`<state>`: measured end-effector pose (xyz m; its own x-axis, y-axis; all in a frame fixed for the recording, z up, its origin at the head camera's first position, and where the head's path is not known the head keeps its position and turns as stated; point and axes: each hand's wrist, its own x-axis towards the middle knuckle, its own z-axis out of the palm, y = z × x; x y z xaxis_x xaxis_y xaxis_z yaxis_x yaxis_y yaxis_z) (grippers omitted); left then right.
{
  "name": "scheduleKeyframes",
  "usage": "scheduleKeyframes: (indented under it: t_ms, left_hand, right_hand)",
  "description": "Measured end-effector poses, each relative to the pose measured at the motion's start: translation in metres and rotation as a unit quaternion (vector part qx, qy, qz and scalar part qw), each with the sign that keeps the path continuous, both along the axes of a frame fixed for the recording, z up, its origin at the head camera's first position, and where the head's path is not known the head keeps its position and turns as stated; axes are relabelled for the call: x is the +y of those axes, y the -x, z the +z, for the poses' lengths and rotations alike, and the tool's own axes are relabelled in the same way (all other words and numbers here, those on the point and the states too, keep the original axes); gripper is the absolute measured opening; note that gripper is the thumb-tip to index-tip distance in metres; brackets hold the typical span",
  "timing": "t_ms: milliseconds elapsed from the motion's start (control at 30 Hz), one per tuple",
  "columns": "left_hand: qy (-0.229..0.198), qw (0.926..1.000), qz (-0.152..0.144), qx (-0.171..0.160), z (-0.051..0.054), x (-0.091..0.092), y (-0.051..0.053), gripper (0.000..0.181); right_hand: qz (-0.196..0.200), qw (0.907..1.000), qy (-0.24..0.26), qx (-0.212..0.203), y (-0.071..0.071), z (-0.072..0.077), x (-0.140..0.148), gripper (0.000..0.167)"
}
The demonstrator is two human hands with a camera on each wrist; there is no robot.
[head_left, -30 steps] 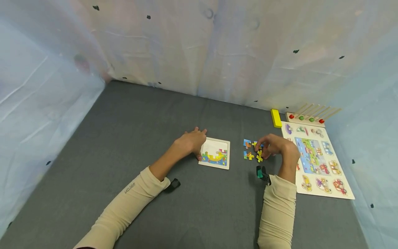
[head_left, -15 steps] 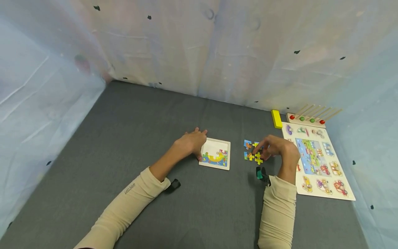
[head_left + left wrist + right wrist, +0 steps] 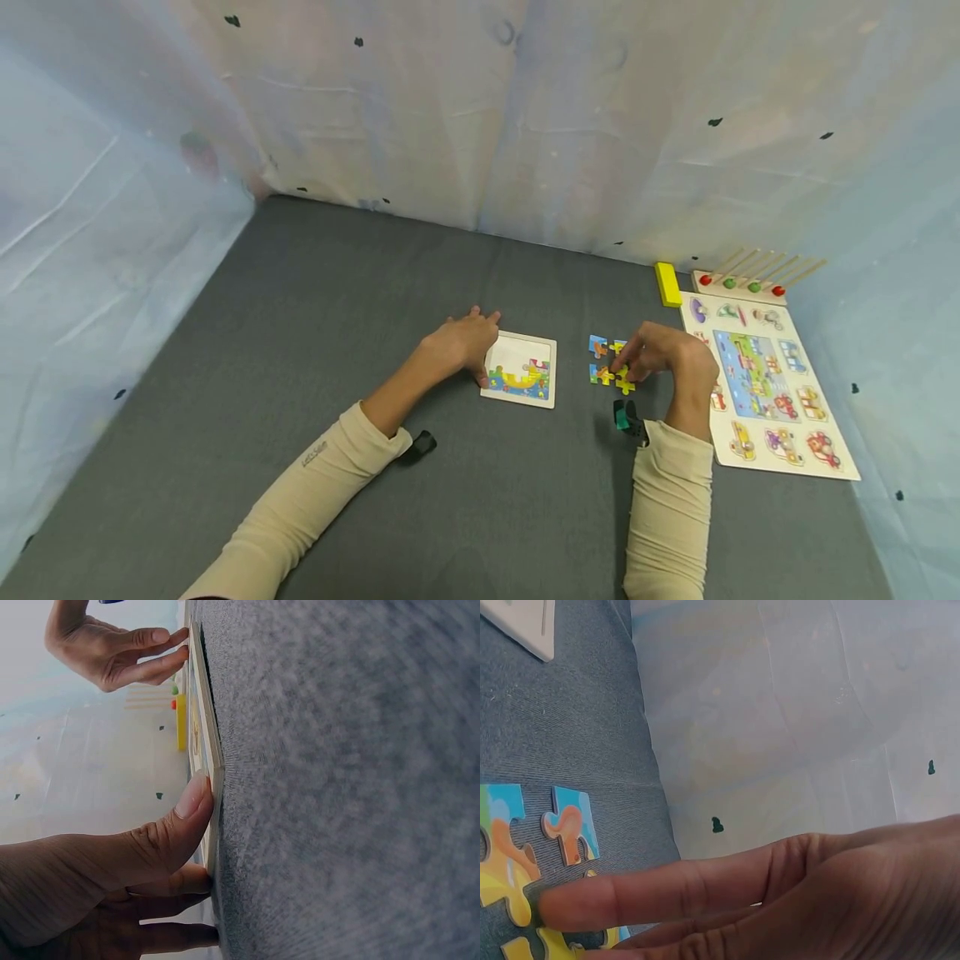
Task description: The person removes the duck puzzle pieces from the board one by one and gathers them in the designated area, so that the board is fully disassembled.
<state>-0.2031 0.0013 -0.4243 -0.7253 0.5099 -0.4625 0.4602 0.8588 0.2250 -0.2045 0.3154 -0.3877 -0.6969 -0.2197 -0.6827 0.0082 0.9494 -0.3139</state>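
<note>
My left hand [image 3: 459,343] lies at the left edge of a small square puzzle board [image 3: 520,398], partly filled with colourful pieces along its lower side. In the left wrist view, the thumb [image 3: 191,806] and index finger touch the pale board edge, while other fingers extend beyond it. To the right, my right hand [image 3: 651,354] reaches over several loose jigsaw pieces. Its index finger [image 3: 622,898] is extended with its tip among the yellow pieces. A blue-and-orange piece [image 3: 574,825] lies farther away. My right hand partly covers the right-hand pieces; no piece appears lifted.
A large picture puzzle board [image 3: 757,446] lies at the right, beside my right forearm. Behind it stand a yellow block [image 3: 667,285] and a wooden peg rack [image 3: 738,289] with red and green beads. Pale sheeting [image 3: 480,117] walls off the dark table.
The near yellow piece under my right hand has shifted left and turned, closer to its neighbour. My right hand has moved slightly left; my left hand and the small board have stayed put.
</note>
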Motion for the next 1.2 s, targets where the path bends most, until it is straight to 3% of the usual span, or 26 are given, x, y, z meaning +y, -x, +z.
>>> scheduleKeyframes:
  t_ms: [400,567,733,867,1033,1200]
  left_hand:
    - [-0.003,1.0000,0.002,0.004,0.000,-0.002,0.001,0.097]
    - [-0.008,1.0000,0.005,0.000,-0.003,-0.001,0.001,0.098]
    - [-0.011,0.9999,0.003,0.003,-0.001,-0.002,0.000,0.098]
    - [-0.008,1.0000,-0.003,0.002,0.000,-0.002,0.000,0.096]
    - [-0.003,1.0000,-0.004,0.004,0.001,-0.001,0.000,0.094]
    - [0.006,1.0000,0.001,0.004,0.000,0.000,-0.001,0.094]
  right_hand:
    - [-0.001,0.9999,-0.011,0.007,0.000,0.004,-0.004,0.029]
    - [0.063,0.9968,0.003,0.049,-0.001,0.011,-0.010,0.027]
    - [0.112,0.9838,0.073,0.120,-0.004,0.017,-0.024,0.019]
    - [0.140,0.9740,0.102,0.146,-0.004,0.017,-0.042,0.017]
    - [0.175,0.9694,0.096,0.142,-0.001,0.009,-0.071,0.020]
    - [0.190,0.9736,0.055,0.113,0.003,-0.005,-0.100,0.021]
